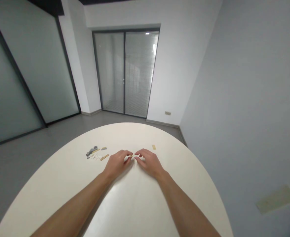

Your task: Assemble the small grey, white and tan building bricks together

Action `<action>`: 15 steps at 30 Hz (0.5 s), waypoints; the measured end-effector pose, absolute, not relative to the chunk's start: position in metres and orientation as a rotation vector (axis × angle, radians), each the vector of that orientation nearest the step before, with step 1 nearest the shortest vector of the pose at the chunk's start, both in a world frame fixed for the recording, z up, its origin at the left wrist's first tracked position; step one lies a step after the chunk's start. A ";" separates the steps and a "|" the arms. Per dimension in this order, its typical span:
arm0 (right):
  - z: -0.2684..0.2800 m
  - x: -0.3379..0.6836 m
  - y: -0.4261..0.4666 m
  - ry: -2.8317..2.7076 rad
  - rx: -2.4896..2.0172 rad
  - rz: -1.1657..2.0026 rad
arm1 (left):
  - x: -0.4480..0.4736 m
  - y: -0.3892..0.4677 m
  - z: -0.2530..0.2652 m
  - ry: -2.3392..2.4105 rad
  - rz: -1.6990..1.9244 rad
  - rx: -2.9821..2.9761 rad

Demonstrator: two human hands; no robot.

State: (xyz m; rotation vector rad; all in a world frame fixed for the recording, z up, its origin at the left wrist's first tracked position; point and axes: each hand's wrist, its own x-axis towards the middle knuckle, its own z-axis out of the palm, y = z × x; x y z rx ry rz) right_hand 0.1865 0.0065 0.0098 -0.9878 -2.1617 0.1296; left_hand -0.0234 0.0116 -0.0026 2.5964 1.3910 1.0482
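Note:
My left hand (117, 162) and my right hand (150, 162) meet fingertip to fingertip over the middle of the round white table (135, 210). The left thumb and fingers pinch a small tan piece (131, 155), mostly hidden by the fingers. Opposite it, the right thumb and fingers are also drawn together; something small and pale may be at their tips, too small to make out. Left of my left hand lies a tan bar (104, 157). A flat tan piece (154, 147) rests beyond my right hand.
A loose pile at the left holds several dark grey pieces (92, 151) and small white pieces (95, 157). Beside it lies a grey and tan piece (104, 148). A wall (246, 98) stands close on the right; a glass door (125, 72) is beyond the table.

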 end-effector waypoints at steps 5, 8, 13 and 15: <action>0.011 0.184 0.006 -2.195 -0.870 0.040 | -0.022 0.010 -0.001 1.433 1.000 2.656; 0.012 0.183 0.006 -2.220 -0.833 0.003 | -0.021 0.009 0.001 1.411 0.993 2.712; 0.013 0.181 0.005 -2.213 -0.818 -0.015 | -0.019 0.006 0.005 1.371 1.002 2.771; 0.012 0.181 0.005 -2.210 -0.835 -0.011 | -0.019 0.005 0.007 1.380 1.012 2.775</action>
